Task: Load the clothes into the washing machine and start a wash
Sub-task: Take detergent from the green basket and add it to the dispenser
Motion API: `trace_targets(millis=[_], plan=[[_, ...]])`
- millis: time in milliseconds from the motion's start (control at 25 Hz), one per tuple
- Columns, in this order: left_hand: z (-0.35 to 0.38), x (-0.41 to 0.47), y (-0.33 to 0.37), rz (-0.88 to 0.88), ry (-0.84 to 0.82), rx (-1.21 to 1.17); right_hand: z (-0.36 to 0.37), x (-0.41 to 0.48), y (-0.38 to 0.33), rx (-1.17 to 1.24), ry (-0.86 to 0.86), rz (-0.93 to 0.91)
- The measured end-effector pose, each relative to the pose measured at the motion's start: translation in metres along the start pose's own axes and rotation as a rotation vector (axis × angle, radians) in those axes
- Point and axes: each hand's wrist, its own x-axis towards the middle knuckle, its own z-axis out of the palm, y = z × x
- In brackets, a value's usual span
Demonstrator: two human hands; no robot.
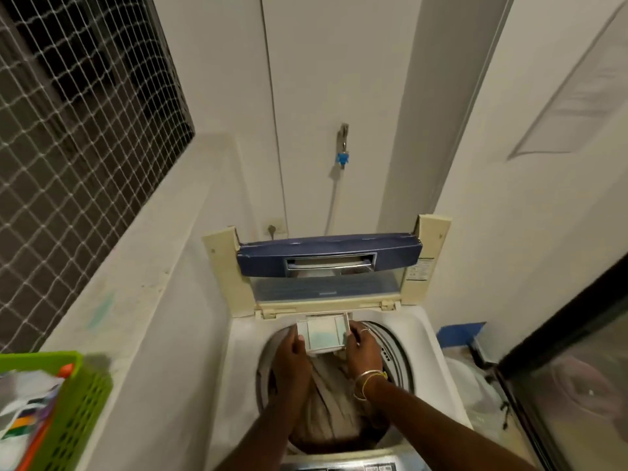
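A white top-loading washing machine (429, 362) stands below me with its blue-edged lid (328, 254) folded up at the back. Beige and grey clothes (326, 413) fill the drum. At the drum's far rim a white detergent drawer (323, 334) with a bluish compartment sticks out over the opening. My left hand (292, 351) grips its left side and my right hand (362, 348) grips its right side, thumb on top. Both arms reach over the clothes. The control panel (343, 465) shows at the bottom edge.
A green plastic basket (78, 402) with colourful items sits on the ledge at the left. A netted window (68, 130) is above it. A tap with a blue fitting (342, 158) and hose hangs on the back wall. A dark glass door (577, 351) stands at the right.
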Motion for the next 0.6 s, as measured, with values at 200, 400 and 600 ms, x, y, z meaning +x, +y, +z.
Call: trace_targets(millis=[200,400,600], plan=[[0.051,0.023,-0.032,-0.135,-0.064,0.048,-0.009,0.036,0.037,-0.126,-0.067,-0.070],[0.070,0.041,-0.036,-0.204,-0.052,0.077,-0.005,0.063,0.061,-0.280,-0.106,-0.123],[0.078,0.055,-0.051,-0.220,-0.056,0.080,0.006,0.074,0.065,-0.330,-0.093,-0.107]])
